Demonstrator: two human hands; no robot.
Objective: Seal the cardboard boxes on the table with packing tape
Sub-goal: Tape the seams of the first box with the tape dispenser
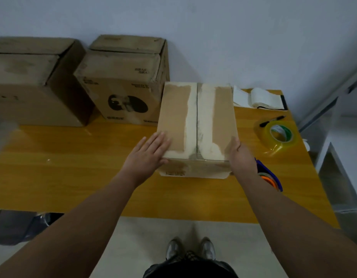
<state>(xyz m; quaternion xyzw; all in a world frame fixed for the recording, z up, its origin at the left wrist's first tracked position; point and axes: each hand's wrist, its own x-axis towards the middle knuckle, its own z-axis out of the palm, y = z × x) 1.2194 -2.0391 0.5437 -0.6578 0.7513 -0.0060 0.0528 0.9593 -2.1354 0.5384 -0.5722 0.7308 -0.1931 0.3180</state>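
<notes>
- The cardboard box (196, 125) stands in the middle of the frame, on the yellow wooden tabletop (73, 171), close to its near edge.
- Its two top flaps are closed and meet in one seam (197, 117) that runs away from the person. Pale, torn-looking strips lie on both sides of this seam.
- The left hand (151, 151) lies flat on the near left corner of the box top, with the fingers straight and close together.
- The right hand (240, 155) is against the near right edge of the box. Its fingers are hidden behind the box wall, so it is not possible to tell whether they are straight or curled.
- A roll of clear packing tape (278, 135) lies at the right of the frame, apart from the box, with a black pen (272, 121) just behind it.
- A blue and orange tape dispenser (271, 177) is beside the right wrist and partly covered by it.
- An open white notebook (262, 98) lies at the far right corner of the tabletop.
- Two more boxes stand in the upper left: a large one (33, 83) and one with a round black print (123, 81).
</notes>
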